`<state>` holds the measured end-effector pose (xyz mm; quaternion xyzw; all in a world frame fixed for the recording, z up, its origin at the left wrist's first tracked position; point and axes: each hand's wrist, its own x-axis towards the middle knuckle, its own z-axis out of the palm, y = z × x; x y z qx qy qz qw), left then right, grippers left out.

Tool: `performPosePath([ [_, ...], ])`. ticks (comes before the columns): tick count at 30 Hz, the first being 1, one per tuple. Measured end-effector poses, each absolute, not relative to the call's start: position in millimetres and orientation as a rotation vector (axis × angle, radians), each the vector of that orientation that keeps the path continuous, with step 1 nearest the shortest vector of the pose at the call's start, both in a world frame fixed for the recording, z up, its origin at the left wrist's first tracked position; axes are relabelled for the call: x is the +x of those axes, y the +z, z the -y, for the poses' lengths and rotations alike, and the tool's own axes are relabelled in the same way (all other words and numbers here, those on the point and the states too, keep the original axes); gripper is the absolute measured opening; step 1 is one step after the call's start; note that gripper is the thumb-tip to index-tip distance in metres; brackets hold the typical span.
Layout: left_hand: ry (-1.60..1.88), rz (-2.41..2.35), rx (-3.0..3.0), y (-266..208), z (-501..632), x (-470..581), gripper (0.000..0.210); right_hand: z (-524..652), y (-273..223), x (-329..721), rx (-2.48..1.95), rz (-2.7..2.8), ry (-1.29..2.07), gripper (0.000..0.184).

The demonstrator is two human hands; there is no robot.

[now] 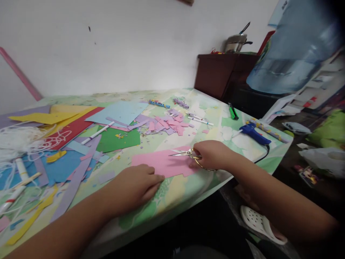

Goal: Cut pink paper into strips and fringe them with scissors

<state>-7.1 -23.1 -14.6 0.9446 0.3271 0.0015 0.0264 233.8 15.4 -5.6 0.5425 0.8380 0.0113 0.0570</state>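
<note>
In front of me lies a pink sheet (161, 162) with a small notch along its near edge. My left hand (134, 187) is at the sheet's near left edge, its fingers curled and its index finger against the paper. A pair of scissors (181, 154) with silver blades and gold handles is gripped in my right hand (211, 154). The blades are parted and point left over the sheet. Whether they touch the paper I cannot tell.
Pink and purple paper scraps (172, 124), a green sheet (118, 140) and a light blue sheet (117, 113) lie beyond. White string (21, 138) is heaped at left. A blue glue gun (254, 133) and a green box cutter (233, 112) lie at right.
</note>
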Motion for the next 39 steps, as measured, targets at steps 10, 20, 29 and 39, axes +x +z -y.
performPosePath([
  [10, 0.243, -1.056, 2.904, -27.6, 11.7, 28.9, 0.027, 16.0, 4.1, 256.5, 1.35, -2.601, 0.056, 0.064],
  [20, 0.333, -1.027, 2.722, -28.2, 10.3, 28.6, 0.023, 21.2, -0.2, 253.0, 1.234, -2.567, 0.102, 0.069],
  [29, 0.335, -0.95, 2.829, -28.1, 12.5, 28.0, 0.02, 24.1, 3.7, 258.3, 1.286, -2.546, 0.048, 0.066],
  [39, 0.547, -0.621, 3.582, -19.6, 24.3, 8.0, 0.017, 17.2, 20.0, 272.6, 1.123, -2.392, -1.014, 0.06],
])
